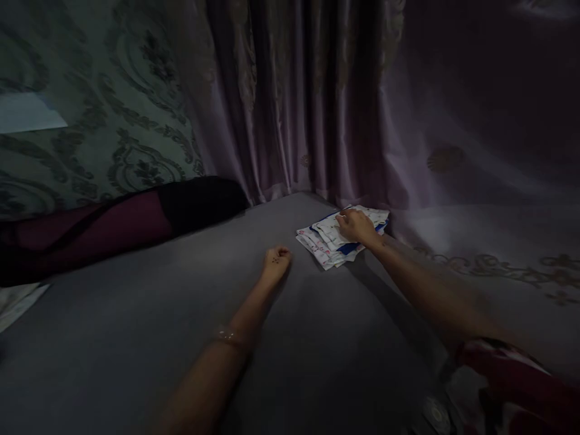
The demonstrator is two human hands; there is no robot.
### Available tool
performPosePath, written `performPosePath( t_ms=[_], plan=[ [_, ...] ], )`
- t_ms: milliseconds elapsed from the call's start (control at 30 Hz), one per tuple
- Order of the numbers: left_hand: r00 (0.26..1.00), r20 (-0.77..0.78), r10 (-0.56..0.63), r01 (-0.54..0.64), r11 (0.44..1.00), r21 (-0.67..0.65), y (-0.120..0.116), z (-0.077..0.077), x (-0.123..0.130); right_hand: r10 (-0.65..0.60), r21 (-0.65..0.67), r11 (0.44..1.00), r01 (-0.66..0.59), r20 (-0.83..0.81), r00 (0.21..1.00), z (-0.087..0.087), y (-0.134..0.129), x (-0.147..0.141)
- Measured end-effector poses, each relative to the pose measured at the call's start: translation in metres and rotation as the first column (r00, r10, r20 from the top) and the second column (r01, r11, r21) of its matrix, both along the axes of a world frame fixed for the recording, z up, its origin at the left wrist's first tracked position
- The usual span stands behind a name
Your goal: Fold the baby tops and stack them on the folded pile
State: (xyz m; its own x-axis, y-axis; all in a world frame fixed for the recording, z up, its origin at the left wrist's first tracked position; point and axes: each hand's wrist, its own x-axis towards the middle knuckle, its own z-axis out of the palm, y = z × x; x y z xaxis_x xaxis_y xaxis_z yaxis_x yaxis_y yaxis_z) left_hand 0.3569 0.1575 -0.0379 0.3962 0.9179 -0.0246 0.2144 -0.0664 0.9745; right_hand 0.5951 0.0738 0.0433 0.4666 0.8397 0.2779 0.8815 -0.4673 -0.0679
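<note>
A small pile of folded cloths [324,248], white with a floral print and with dark blue showing between the layers, lies on the grey surface near the curtain. My right hand [356,226] rests over its top, the fingers bent and closed on the uppermost folded cloth [327,228]; the fingertips are partly hard to make out in the dim light. Just left of the pile, apart from it, my left hand [277,263] is curled into a loose fist near the grey surface. Nothing shows in it.
Pinkish purple curtains [281,133] hang behind and to the right. A long black and maroon bundle [136,220] lies along the patterned wall [136,121]. Pale fabric or paper [18,302] sits at the left edge of the grey sheet-like surface [136,326].
</note>
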Motion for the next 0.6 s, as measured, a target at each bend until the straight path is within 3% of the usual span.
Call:
performPosePath(
  t_ms=[233, 400, 600],
  plan=[
    [0.994, -0.091, -0.055, 0.06, 0.997, 0.05, 0.002, -0.002, -0.104, 0.276, -0.004, 0.961, -0.277, -0.051, 0.96, -0.019, 0.008, -0.031],
    [0.982, -0.19, 0.004, 0.009, 0.998, 0.069, -0.002, 0.006, -0.17, 0.319, 0.002, 0.948, -0.319, -0.024, 0.947, -0.031, 0.008, -0.031],
    [0.934, -0.318, 0.163, -0.089, 0.968, 0.234, -0.009, 0.011, -0.232, 0.341, 0.032, 0.939, -0.341, 0.019, 0.94, -0.047, 0.013, -0.02]
  ],
)
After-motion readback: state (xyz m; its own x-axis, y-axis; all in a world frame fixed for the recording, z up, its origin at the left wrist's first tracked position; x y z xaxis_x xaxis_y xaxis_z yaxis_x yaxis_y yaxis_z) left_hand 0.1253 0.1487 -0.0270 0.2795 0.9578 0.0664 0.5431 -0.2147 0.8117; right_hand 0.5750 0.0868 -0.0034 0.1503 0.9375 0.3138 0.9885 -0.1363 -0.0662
